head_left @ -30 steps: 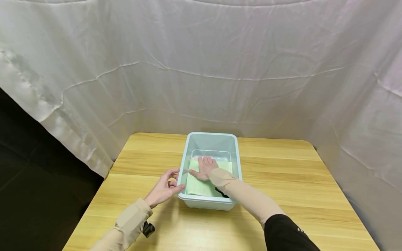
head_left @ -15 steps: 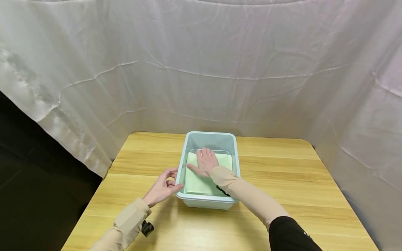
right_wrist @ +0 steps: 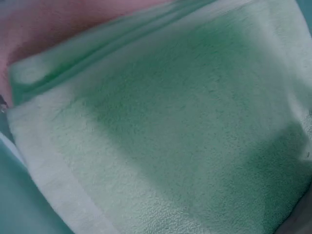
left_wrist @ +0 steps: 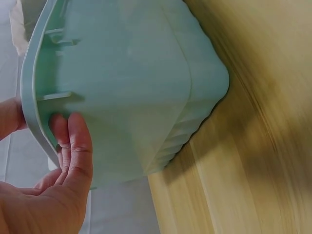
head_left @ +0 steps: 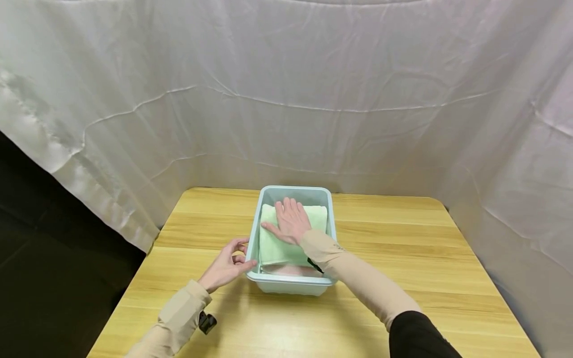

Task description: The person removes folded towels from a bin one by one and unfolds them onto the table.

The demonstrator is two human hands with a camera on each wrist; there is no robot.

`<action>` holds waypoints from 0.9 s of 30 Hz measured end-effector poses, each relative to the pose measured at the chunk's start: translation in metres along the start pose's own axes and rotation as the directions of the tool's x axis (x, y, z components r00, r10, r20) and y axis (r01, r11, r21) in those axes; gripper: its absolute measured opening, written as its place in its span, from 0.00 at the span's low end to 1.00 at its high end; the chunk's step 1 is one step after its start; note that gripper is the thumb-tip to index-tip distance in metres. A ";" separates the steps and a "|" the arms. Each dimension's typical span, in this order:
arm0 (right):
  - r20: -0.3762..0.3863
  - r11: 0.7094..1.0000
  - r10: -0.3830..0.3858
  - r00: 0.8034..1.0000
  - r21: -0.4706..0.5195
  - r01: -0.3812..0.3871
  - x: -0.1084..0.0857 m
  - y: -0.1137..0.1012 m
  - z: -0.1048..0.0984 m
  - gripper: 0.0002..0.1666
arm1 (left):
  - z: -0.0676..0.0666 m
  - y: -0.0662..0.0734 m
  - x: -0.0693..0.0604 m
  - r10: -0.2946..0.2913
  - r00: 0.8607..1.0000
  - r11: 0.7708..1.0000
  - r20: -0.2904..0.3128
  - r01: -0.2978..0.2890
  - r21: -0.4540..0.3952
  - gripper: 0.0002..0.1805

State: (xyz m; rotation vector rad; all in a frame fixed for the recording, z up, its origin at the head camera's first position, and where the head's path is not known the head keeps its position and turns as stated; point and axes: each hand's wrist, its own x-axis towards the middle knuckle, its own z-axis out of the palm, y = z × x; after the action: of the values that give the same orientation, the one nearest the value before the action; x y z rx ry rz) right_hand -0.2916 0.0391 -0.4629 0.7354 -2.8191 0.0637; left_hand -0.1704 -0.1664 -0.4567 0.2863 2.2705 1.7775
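Observation:
A folded light green towel (head_left: 279,252) lies inside a pale blue-green plastic bin (head_left: 291,279). My right hand (head_left: 290,221) lies flat on the towel's upper part, fingers straight and pointing to the far end. My left hand (head_left: 225,266) grips the bin's left rim near its front corner. In the left wrist view, fingers of the left hand (left_wrist: 63,180) curl under the rim against the outer wall of the bin (left_wrist: 126,87). The right wrist view is filled by the towel (right_wrist: 170,126), with something pink (right_wrist: 73,24) beyond its folded edge.
The bin stands on a wooden table (head_left: 403,248) near its back edge. Pale curtains (head_left: 313,99) hang behind and on both sides. At the near end inside the bin, a pinkish surface (head_left: 291,270) shows below the towel.
The towel and my right hand have moved toward the bin's far end, uncovering the pinkish surface at the near end. The bin has shifted slightly left in view, with my left hand still on its rim.

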 end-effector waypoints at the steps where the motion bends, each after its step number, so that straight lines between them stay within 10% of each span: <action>1: -0.005 1.000 -0.003 1.000 0.006 0.003 0.001 0.000 -0.002 0.40 | -0.001 0.000 0.000 -0.003 1.000 1.000 0.004 0.003 0.000 0.38; 27: -0.110 0.995 -0.053 0.992 0.081 0.062 0.015 -0.005 -0.077 0.39 | -0.032 -0.006 -0.004 -0.055 0.998 0.998 -0.018 0.055 0.014 0.39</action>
State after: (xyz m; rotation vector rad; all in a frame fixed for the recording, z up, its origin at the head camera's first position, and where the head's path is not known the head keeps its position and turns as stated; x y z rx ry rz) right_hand -0.2862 0.0354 -0.3845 0.8064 -2.7048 0.2077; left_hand -0.1766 -0.1980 -0.4546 0.2098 2.2819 1.7439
